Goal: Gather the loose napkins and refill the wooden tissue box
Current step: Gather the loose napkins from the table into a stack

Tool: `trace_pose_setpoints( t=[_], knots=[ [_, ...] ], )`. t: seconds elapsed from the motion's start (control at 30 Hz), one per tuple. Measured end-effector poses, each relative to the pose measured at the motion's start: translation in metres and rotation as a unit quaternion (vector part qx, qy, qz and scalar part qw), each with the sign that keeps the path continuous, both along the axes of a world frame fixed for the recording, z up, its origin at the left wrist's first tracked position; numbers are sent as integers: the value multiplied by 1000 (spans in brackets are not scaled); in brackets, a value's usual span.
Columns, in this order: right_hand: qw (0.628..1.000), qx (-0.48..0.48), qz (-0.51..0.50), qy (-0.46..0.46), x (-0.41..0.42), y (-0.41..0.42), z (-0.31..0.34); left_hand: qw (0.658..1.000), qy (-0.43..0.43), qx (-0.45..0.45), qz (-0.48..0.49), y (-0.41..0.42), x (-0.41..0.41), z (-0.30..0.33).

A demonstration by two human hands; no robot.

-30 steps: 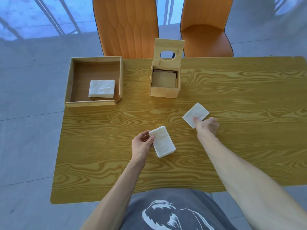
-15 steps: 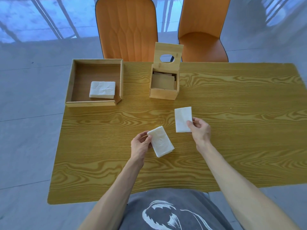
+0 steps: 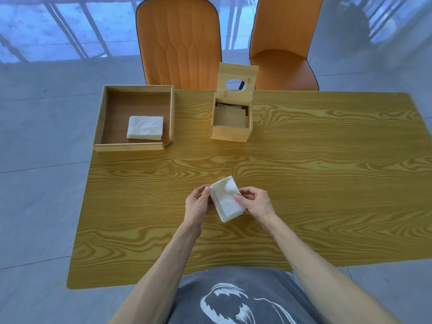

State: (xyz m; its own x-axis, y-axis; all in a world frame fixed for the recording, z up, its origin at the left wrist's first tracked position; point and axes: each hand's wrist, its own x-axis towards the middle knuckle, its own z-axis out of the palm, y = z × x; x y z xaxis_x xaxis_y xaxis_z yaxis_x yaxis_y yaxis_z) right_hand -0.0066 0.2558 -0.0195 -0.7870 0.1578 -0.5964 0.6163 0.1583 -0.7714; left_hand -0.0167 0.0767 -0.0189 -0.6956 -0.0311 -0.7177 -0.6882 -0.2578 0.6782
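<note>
A small stack of white napkins (image 3: 226, 198) lies at the middle of the wooden table (image 3: 304, 183). My left hand (image 3: 198, 205) grips its left edge and my right hand (image 3: 256, 203) presses on its right side. The wooden tissue box (image 3: 231, 133) stands at the back centre with its lid (image 3: 237, 77) tipped up, showing an oval hole. Inside it I see only a brown wooden plate. Another pile of white napkins (image 3: 145, 127) rests in the open wooden tray (image 3: 105, 118) at the back left.
Two orange chairs (image 3: 180, 40) (image 3: 282, 43) stand behind the table's far edge. The tray overhangs the table's left edge. Grey tiled floor surrounds the table.
My right hand has carried the loose napkin from the right and laid it on the stack under my left hand. Both hands now hold one stack.
</note>
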Motion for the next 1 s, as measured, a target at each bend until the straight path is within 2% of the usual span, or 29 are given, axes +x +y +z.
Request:
trace_pose_setpoints(
  t=[0.23, 0.4, 0.53, 0.8, 0.9, 1.0],
  knots=[
    [988, 128, 74, 40, 1, -4, -1, 998, 31, -5, -51, 0, -3, 4],
    [982, 154, 94, 50, 5, -5, 3, 993, 42, -25, -105, -3, -7, 3],
    [985, 133, 92, 58, 10, -1, 4, 992, 39, -3, -118, -11, -7, 5],
    [994, 31, 99, 29, 16, 5, 4, 991, 35, 105, -81, -26, 4, 12],
    [994, 22, 99, 43, 18, 5, 8, 988, 40, 133, -73, -28, 8, 16],
    [992, 34, 97, 76, 20, 5, 13, 986, 75, 88, -123, -33, 10, 19]
  ],
)
